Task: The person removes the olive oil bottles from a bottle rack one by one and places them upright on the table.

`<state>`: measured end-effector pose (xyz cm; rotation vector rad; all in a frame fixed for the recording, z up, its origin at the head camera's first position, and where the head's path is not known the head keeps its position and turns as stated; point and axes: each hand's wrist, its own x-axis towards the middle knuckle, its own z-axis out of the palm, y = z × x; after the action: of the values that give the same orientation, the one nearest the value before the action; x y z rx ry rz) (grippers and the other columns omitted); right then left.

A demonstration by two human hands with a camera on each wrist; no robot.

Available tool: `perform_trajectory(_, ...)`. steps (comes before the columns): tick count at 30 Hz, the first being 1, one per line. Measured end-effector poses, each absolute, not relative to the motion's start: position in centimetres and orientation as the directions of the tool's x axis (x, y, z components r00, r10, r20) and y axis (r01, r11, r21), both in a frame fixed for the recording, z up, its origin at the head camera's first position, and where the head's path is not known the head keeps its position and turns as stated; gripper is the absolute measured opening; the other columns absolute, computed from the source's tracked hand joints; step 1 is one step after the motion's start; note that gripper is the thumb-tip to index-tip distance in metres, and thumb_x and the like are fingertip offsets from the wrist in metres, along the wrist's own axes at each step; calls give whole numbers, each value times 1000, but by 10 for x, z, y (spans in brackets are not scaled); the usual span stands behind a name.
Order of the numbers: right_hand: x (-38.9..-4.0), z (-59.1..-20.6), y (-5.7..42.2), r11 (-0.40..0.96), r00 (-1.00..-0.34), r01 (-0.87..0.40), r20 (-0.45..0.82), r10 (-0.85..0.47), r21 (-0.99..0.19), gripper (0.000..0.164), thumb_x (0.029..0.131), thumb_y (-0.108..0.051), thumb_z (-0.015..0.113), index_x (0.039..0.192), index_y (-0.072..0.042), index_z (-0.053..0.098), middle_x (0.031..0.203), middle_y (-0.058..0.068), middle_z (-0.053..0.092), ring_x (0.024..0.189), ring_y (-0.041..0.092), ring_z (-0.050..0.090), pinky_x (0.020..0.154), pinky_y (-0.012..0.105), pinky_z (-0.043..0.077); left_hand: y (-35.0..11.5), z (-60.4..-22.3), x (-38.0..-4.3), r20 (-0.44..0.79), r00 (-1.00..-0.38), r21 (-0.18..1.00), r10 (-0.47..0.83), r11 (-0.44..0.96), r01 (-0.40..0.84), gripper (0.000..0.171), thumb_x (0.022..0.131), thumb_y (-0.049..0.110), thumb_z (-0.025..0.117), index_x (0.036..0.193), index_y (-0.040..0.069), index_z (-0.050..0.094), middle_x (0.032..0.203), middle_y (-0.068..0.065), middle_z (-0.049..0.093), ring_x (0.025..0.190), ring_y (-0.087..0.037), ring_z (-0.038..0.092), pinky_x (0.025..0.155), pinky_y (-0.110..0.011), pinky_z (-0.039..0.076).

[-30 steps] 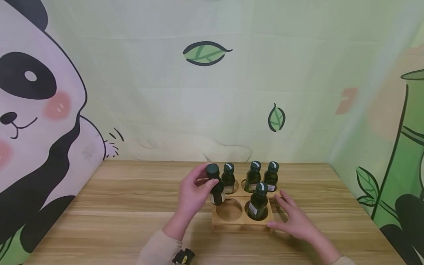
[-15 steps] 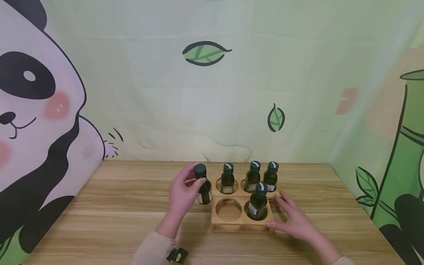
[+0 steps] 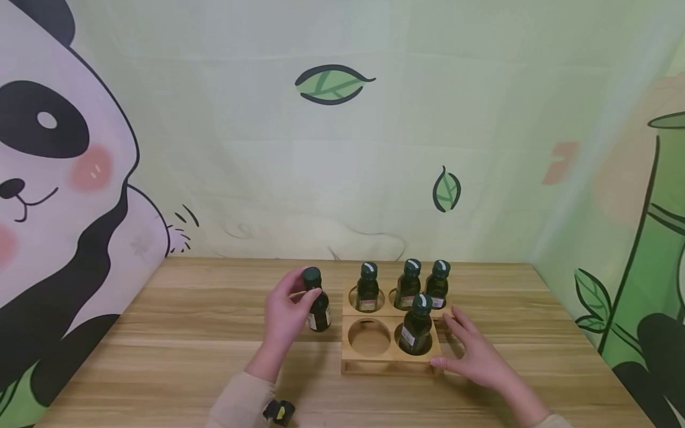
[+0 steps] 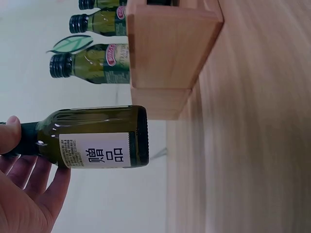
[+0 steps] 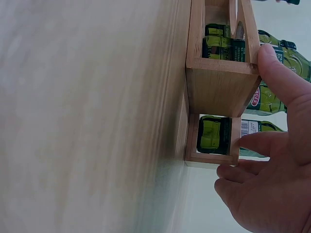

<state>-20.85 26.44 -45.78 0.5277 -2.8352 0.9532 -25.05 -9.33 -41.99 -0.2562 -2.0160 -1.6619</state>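
Observation:
My left hand (image 3: 286,309) pinches a small dark green glass bottle (image 3: 319,312) by its capped neck, left of the wooden bottle rack (image 3: 374,359). In the left wrist view the bottle (image 4: 97,138) hangs upright above the table, its white label facing the camera. My right hand (image 3: 478,353) rests against the rack's right side, thumb at the front corner and fingers straight by the rear tier. Similar bottles stand in the rack: one in the front right hole (image 3: 416,327) and three along the higher back row (image 3: 409,288). The front left hole is empty.
The rack stands on a wood-grain table (image 3: 187,351). A cloth backdrop (image 3: 241,148) with a panda, leaves and bamboo printed on it rises behind the table and along its sides.
My left hand has carried the bottle leftward, from over the rack's left edge to beside the rack. My right hand and the rack have stayed in place.

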Motion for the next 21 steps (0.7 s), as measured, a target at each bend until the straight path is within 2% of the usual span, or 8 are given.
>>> perform_trajectory(10,-209,-457,265,747,-936,-351,199,-290,-565,97,76,-44,83,143,11,41,153,35,24,133,57,31,100,68,36,-103,-429,-257,491,-850,854,-193,298,426,38,80,-7,77,115,0,67,104,-17,70,92,-33,68,82,-46,57)
perform_trajectory(21,-209,-458,266,743,-937,-349,195,-290,-571,98,76,-45,84,144,10,40,154,34,22,134,57,29,101,68,34,-115,-434,-266,422,-879,885,-221,314,345,36,83,-3,76,116,1,65,104,-16,69,97,-33,66,87,-46,55)
